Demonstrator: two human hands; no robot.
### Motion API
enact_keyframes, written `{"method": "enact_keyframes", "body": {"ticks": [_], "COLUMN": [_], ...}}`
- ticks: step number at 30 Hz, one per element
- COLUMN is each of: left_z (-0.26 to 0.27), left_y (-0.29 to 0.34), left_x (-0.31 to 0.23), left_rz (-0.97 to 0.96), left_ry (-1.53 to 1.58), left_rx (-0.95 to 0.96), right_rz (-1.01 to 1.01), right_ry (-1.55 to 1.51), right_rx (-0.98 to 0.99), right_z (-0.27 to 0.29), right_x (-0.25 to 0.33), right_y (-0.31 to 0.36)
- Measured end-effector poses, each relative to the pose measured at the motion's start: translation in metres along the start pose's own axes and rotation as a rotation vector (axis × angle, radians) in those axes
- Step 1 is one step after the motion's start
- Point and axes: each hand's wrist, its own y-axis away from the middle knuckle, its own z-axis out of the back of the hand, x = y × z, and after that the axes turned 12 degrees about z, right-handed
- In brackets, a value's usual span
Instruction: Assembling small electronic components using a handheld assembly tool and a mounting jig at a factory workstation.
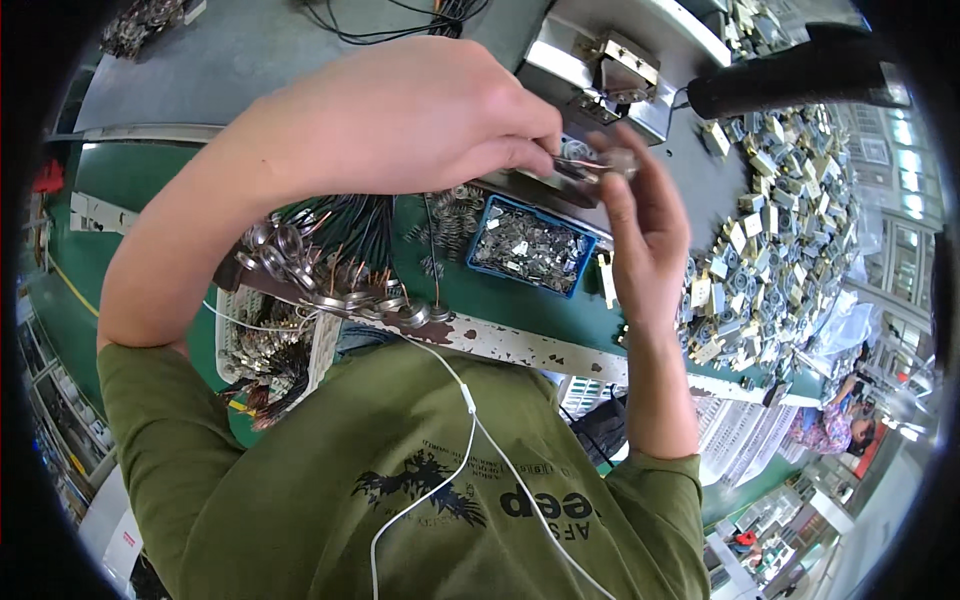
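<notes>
My left hand [450, 120] reaches across from the left, thumb and fingertips closed on the end of a short dark wire [575, 168] with reddish copper strands showing. Facing it, my right hand [645, 215] pinches a round silver metal piece [620, 162] between thumb and fingers, smeared by motion. The wire and the metal piece meet between both hands; whether they are joined I cannot tell. Below them lies a blue tray [470, 255] of small flat metal pieces. Under my left forearm, black wires [350, 225] with bare copper ends hang beside several metal rings [285, 250].
A metal fixture [625, 75] stands beyond my hands, with a thick black arm-like part [790, 75] to its right. Many small metal-and-grey assemblies [765, 250] are heaped on the right. Loose springs [455, 220] lie left of the tray. A chipped white table edge [520, 350] runs before my body.
</notes>
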Motion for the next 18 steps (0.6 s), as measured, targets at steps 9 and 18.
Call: {"method": "enact_keyframes", "body": {"ticks": [9, 18], "left_z": [-0.032, -0.025], "left_y": [-0.001, 0.006], "left_x": [0.013, 0.006], "left_rz": [-0.128, -0.272], "left_ry": [-0.019, -0.274], "left_rx": [-0.137, -0.214], "right_rz": [0.156, -0.162], "right_ry": [-0.121, 0.015], "right_rx": [-0.163, 0.239], "right_z": [-0.023, 0.004], "right_x": [0.011, 0.030], "right_y": [0.000, -0.016]}}
